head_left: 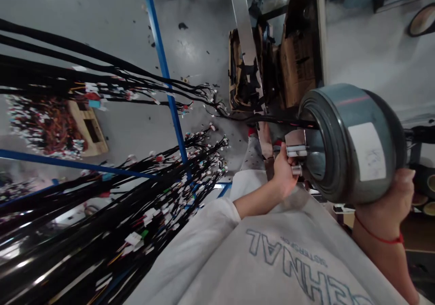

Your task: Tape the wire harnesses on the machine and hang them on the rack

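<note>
On the right side of the view, in front of the body, a rounded grey-green drum (355, 114) is seen with its ringed opening turned toward the left. A white paper label (367, 152) with handwriting is stuck to its curved side. Into the opening a black cable (292, 122) is led; by it the drum is joined to a long harness that is stretched across from the left, past a blue bar (158, 33).

The left grip (284, 173), a bare hand, is clamped on a metal fitting (297, 151) at the lower edge of the opening, with the thumb laid against it. The right grip (384, 205) is pressed to the near underside of the drum; its fingers are mostly hidden, so whether they are closed cannot be told. A red string (379, 236) is worn at that wrist.

Many cable bundles (152, 191) with white connectors are massed at the lower left. On the grey floor (112, 10), a wooden crate (91, 130) is seen beside more wires. Beyond the drum, cardboard boxes (299, 71) are placed near a pale desk (356, 51), where a tape roll (413, 26) is seen.
</note>
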`<action>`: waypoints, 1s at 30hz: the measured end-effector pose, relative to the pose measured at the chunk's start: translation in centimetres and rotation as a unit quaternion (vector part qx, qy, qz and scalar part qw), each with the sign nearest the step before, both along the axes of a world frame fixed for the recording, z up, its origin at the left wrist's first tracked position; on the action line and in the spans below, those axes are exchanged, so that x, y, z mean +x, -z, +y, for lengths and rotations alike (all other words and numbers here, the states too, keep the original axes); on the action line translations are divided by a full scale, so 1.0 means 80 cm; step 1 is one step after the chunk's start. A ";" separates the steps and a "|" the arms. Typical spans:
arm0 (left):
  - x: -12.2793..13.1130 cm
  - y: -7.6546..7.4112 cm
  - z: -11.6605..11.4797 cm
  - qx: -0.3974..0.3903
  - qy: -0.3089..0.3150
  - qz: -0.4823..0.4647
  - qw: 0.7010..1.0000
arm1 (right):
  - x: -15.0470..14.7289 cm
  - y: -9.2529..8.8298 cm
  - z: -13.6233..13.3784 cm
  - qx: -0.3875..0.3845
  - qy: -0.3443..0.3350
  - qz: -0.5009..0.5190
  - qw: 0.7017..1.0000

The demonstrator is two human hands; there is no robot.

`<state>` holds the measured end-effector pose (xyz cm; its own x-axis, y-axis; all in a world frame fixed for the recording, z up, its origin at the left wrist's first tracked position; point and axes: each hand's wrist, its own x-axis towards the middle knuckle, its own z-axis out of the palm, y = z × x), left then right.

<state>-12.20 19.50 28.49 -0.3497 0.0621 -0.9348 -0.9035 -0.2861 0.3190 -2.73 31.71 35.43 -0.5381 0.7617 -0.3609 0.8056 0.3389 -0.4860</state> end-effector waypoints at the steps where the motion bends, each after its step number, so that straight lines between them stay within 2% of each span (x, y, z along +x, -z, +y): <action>1: -0.004 -0.001 -0.017 -0.009 0.075 0.072 0.995 | -0.006 -0.001 -0.003 -0.012 0.029 0.027 0.999; 3: -0.016 -0.008 -0.067 -0.032 0.226 0.189 0.955 | -0.018 -0.001 -0.006 -0.044 0.068 0.081 0.993; 5: -0.028 -0.021 -0.131 -0.109 0.331 0.248 0.904 | -0.028 -0.001 -0.005 -0.078 0.072 0.134 0.985; 8: -0.033 -0.045 -0.213 -0.271 0.387 0.278 0.837 | -0.039 0.000 -0.001 -0.092 0.054 0.191 0.976; 10: -0.026 -0.059 -0.242 -0.325 0.380 0.285 0.818 | -0.043 0.001 0.001 -0.092 0.037 0.202 0.974; 12: -0.018 -0.068 -0.249 -0.359 0.389 0.299 0.794 | -0.045 0.002 0.003 -0.096 0.018 0.202 0.974; 14: -0.012 -0.072 -0.243 -0.378 0.401 0.316 0.772 | -0.047 0.001 0.003 -0.106 0.004 0.203 0.974; 18: -0.011 -0.070 -0.227 -0.392 0.419 0.345 0.743 | -0.050 -0.003 0.004 -0.118 0.002 0.210 0.970; 24: -0.017 -0.061 -0.224 -0.424 0.396 0.338 0.741 | -0.052 -0.002 0.004 -0.139 -0.007 0.239 0.961; 30: -0.024 -0.062 -0.222 -0.451 0.357 0.355 0.737 | -0.054 0.004 0.004 -0.128 0.000 0.259 0.957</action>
